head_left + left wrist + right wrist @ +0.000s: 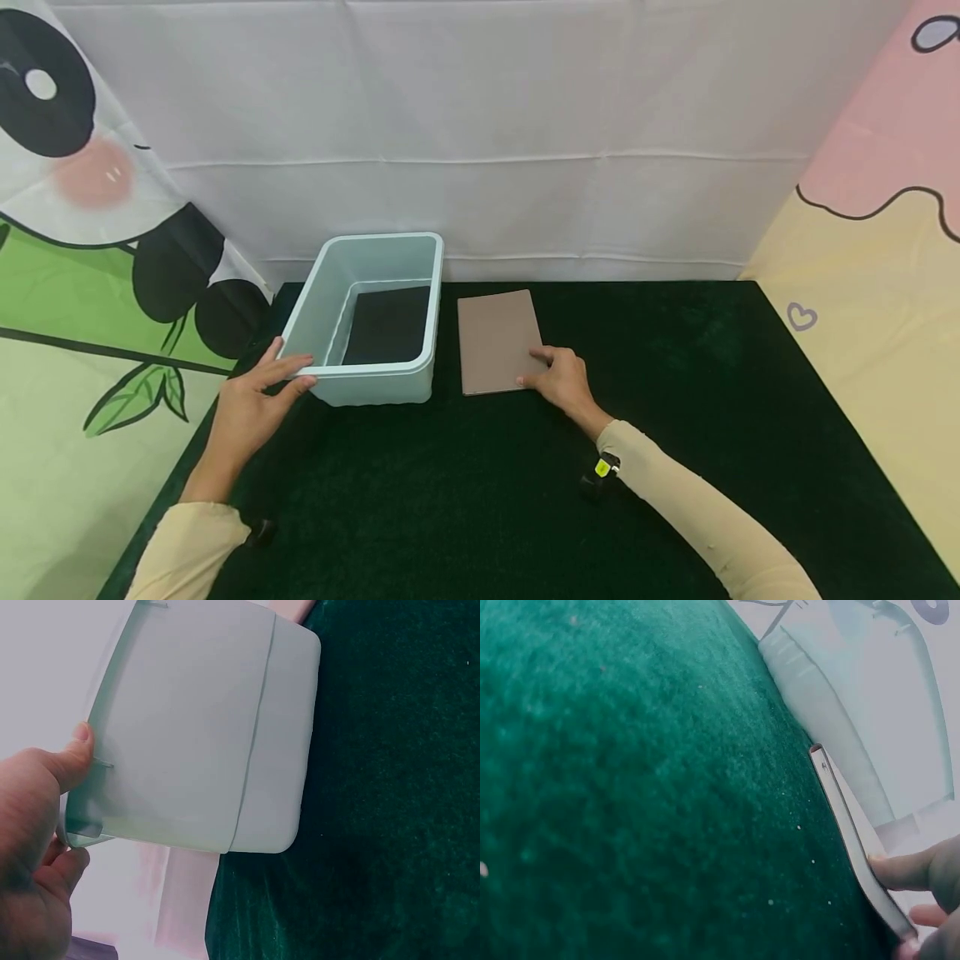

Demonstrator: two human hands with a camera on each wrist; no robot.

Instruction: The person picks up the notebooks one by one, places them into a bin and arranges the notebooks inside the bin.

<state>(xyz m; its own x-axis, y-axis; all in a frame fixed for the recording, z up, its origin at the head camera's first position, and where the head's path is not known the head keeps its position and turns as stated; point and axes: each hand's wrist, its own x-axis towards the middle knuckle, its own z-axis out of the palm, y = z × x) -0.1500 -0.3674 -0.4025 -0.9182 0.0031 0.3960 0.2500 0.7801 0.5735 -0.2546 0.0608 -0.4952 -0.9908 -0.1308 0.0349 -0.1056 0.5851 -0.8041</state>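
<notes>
A pale blue-green plastic bin (375,385) stands on the left part of the table, with a flat black rectangular item (387,327) lying inside it. My left hand (251,408) holds the bin's near left corner, thumb against the front and fingers at the rim; the left wrist view shows this grip beside the bin wall (187,727). Right of the bin lies a pinkish-brown notebook (497,342), its thin edge (847,825) visible in the right wrist view. With thumb and fingers, my right hand (561,379) grips the notebook's near right corner.
Dark green velvety cloth (450,500) covers the table. A white hanging sheet (487,125) closes off the back, and printed cartoon cloths (862,275) flank both sides. The bin and the notebook stand a small gap apart.
</notes>
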